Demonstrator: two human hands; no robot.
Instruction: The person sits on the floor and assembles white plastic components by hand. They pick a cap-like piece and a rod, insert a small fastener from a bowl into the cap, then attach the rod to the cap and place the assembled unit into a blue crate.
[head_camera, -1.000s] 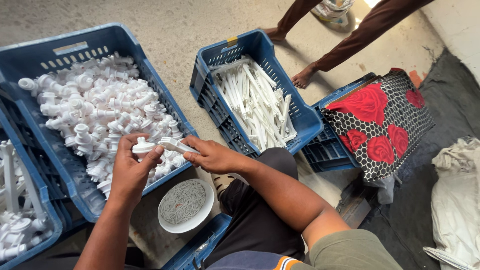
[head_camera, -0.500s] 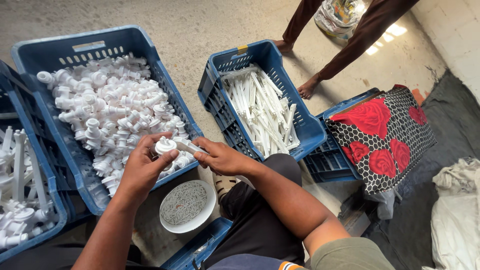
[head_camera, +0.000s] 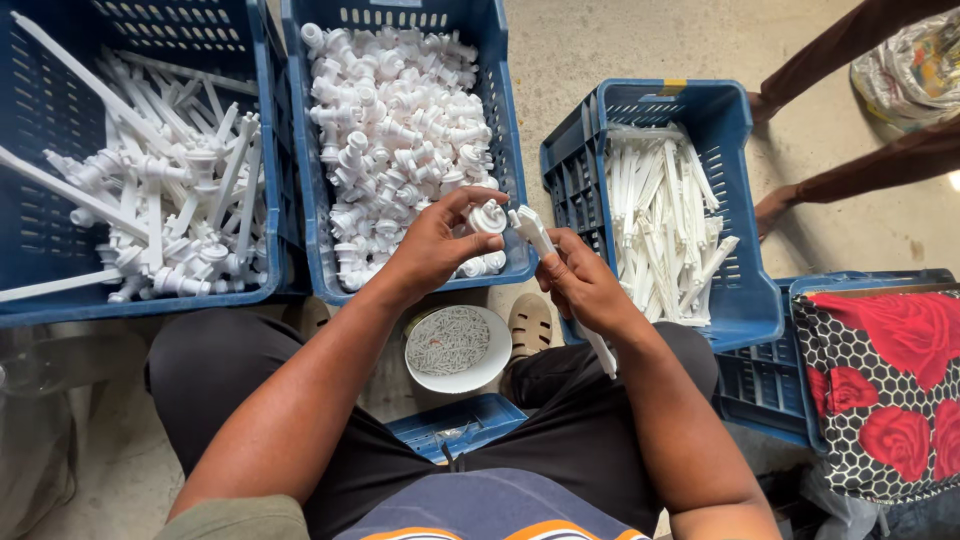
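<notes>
Left hand (head_camera: 432, 245) grips a white cap (head_camera: 489, 217); right hand (head_camera: 580, 285) grips a white stem (head_camera: 533, 231), both just above the white bowl (head_camera: 459, 348).

White plastic parts (head_camera: 400, 110) fill blue crates (head_camera: 505, 150); red-rose cloth (head_camera: 885, 385).

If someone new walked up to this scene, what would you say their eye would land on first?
Probably the two hands at centre: the left hand pinches a small white plastic fitting, and the right hand holds a long white tube beside it. Behind them sits the middle blue crate, heaped with similar white fittings, and at lower right a cloth with red roses stands out.
</notes>
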